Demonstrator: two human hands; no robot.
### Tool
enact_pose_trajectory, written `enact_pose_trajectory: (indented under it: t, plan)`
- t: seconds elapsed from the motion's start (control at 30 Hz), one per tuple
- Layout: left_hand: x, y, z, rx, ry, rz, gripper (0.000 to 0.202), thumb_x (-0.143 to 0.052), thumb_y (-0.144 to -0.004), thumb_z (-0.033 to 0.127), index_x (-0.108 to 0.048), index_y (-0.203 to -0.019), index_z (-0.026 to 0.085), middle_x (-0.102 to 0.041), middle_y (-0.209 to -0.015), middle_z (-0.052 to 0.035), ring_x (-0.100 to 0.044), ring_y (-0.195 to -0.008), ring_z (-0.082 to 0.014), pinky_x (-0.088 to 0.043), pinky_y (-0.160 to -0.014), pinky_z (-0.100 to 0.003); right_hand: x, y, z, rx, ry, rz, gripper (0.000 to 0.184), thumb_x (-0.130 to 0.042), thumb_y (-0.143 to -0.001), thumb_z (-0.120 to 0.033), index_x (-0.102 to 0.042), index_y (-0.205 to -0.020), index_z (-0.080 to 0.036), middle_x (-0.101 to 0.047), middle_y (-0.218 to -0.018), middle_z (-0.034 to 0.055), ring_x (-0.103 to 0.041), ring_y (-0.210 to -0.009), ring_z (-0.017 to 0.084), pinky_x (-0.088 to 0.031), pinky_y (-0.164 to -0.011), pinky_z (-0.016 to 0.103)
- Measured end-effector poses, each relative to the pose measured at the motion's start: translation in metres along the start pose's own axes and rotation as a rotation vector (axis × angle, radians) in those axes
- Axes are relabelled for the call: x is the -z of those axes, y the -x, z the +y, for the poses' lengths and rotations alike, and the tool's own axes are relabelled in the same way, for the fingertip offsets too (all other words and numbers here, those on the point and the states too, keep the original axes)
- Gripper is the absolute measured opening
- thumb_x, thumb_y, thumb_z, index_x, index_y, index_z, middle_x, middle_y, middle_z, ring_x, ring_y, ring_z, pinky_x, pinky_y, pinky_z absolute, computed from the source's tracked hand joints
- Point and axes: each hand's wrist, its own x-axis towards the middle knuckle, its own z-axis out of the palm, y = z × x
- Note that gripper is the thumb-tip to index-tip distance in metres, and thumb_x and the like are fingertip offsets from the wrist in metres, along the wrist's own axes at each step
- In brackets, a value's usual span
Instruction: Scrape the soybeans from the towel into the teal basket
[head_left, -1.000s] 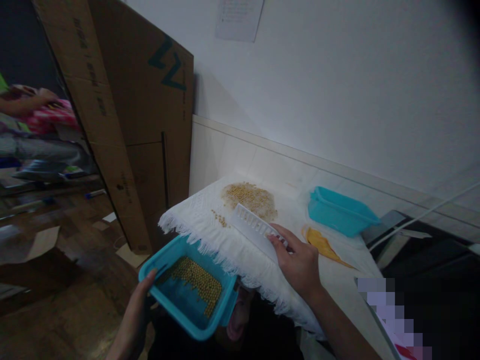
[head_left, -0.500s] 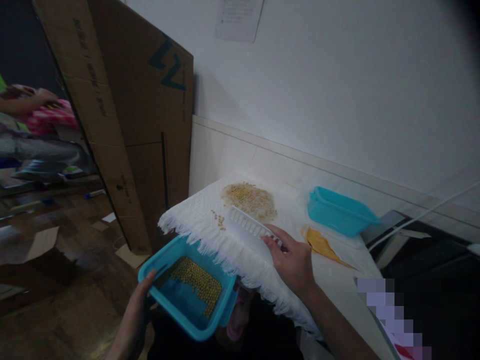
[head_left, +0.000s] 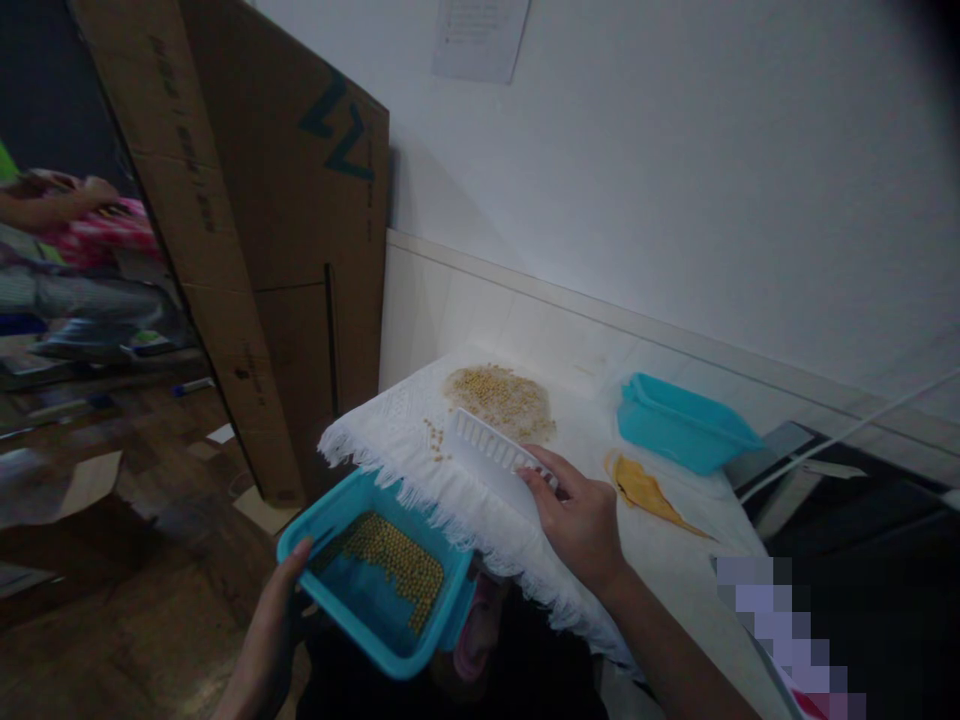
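Note:
My left hand (head_left: 281, 590) grips the near left rim of a blue plastic basin (head_left: 367, 640), thumb over the edge. Inside the basin lie many yellow soybeans (head_left: 401, 560), gathered toward its far and right sides. The basin is held just below the fringed edge of a white tablecloth (head_left: 390, 410). My right hand (head_left: 577, 515) is closed on a white slotted plastic piece (head_left: 495, 455), which rests on or just above the cloth. Beyond it a heap of beans (head_left: 499, 395) is spread over the cloth, with several loose beans (head_left: 435, 440) left of the slotted piece.
A second blue basin (head_left: 682, 425) sits at the table's right side. Near it lies a yellow cloth-like piece (head_left: 649, 495). A tall cardboard box (head_left: 292, 240) stands left of the table. A white cable (head_left: 847, 435) crosses at right. Another person's arm (head_left: 52, 210) shows far left.
The slotted piece and my right hand have shifted very slightly left and up. My left hand and the basin look the same.

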Motion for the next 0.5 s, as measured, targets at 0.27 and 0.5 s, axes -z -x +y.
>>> enact_pose_trajectory:
  t: [0.27, 0.5]
  plan:
    - [0.002, -0.004, 0.004, 0.088, 0.050, -0.023, 0.080, -0.072, -0.069, 0.072, -0.066, -0.127, 0.016, -0.084, -0.088, -0.0130, -0.075, -0.108, -0.0393, -0.065, -0.075, -0.043, -0.004, -0.004, 0.002, 0.008, -0.033, -0.023, 0.022, -0.064, -0.094, -0.027, -0.081, -0.105, -0.020, -0.081, -0.076, 0.0036, -0.067, -0.048, 0.014, -0.057, -0.054, 0.021]
    - [0.008, -0.021, -0.002, 0.088, 0.031, 0.039, 0.088, -0.071, -0.065, 0.076, -0.066, -0.130, 0.018, -0.080, -0.112, -0.0170, -0.072, -0.112, -0.0416, -0.063, -0.073, -0.045, -0.007, -0.003, -0.001, 0.027, -0.088, -0.051, 0.020, -0.063, -0.095, -0.027, -0.081, -0.105, -0.023, -0.083, -0.089, 0.0038, -0.074, -0.058, 0.015, -0.061, -0.061, 0.022]
